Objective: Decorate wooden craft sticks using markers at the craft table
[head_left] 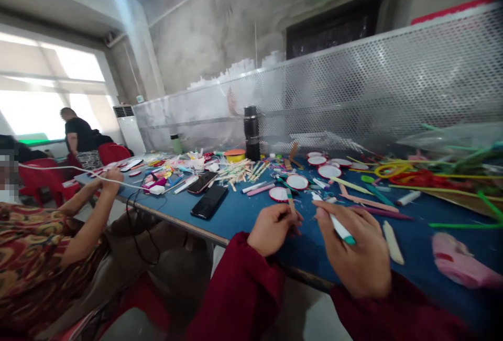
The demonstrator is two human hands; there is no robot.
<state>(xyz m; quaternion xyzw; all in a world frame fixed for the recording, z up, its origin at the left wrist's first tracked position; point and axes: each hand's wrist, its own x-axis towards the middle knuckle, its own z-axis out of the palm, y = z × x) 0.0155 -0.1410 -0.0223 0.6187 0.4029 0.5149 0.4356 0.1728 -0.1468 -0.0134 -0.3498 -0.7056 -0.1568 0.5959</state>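
My left hand (273, 228) is closed in a pinch on a small wooden craft stick (290, 200) with a green upper end, held upright over the table's front edge. A white marker (338, 226) with a teal end lies in my right hand (359, 246), gripped like a pen, its tip pointing toward the stick. Tip and stick are apart. Just beyond my hands lie white discs with red rims (280, 193). Right of my right hand is a pale flat stick (393, 242), and farther right a pink cloth-like item (463, 262).
Two phones (209, 201) lie left of my hands on the blue table (239, 210). Behind them are a pile of craft sticks (239, 171) and a black bottle (252, 134). A perforated metal screen (334, 89) borders the table. At left sits a person in a patterned shirt (47, 241), holding a white cable.
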